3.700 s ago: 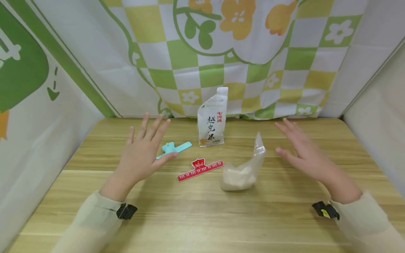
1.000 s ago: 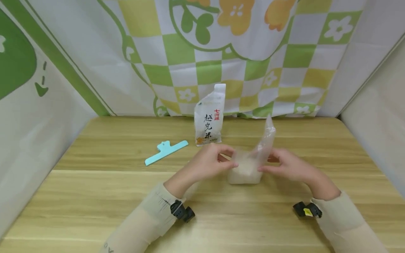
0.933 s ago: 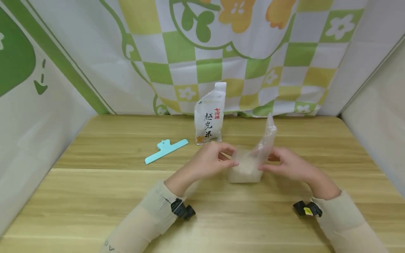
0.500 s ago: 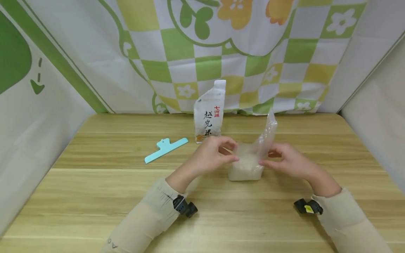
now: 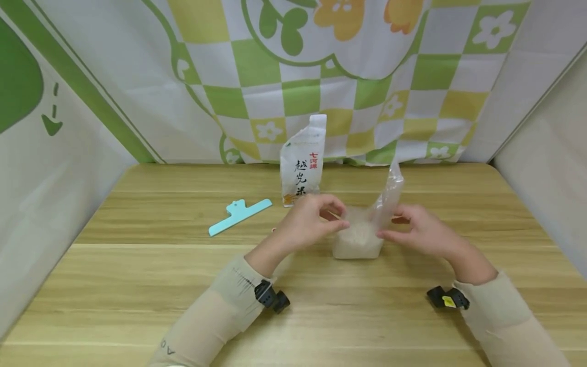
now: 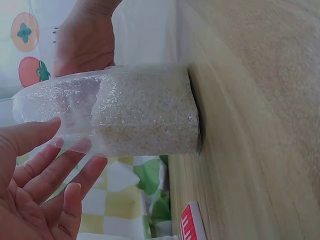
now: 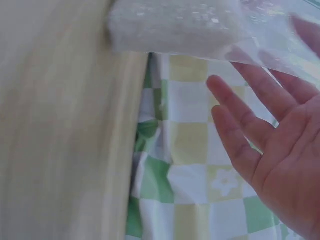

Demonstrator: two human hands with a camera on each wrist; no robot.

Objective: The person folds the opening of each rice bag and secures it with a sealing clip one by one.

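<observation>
A clear plastic bag of rice (image 5: 357, 242) stands upright on the table, its loose top rising at the right. My left hand (image 5: 309, 219) holds the bag's left side, with the thumb in front and the fingers behind the film. On the opposite side, my right hand (image 5: 422, 229) holds it between thumb and fingers. White grains (image 6: 145, 110) fill the lower part of the bag in the left wrist view. In the right wrist view, fingers (image 7: 260, 90) reach behind the clear film; the thumb is mostly hidden by it.
A white bag with black and red characters (image 5: 300, 163) stands behind my left hand. The light-blue sealing clip (image 5: 240, 216) lies to the left on the wooden table (image 5: 137, 285). My left hand mostly hides a red clip (image 6: 190, 225). A checkered cloth (image 5: 302, 92) hangs behind.
Both hands, spread apart at first, have come in to the rice bag. The bag sits slightly farther right, its top higher. Over the last second, hands and bag have barely moved.
</observation>
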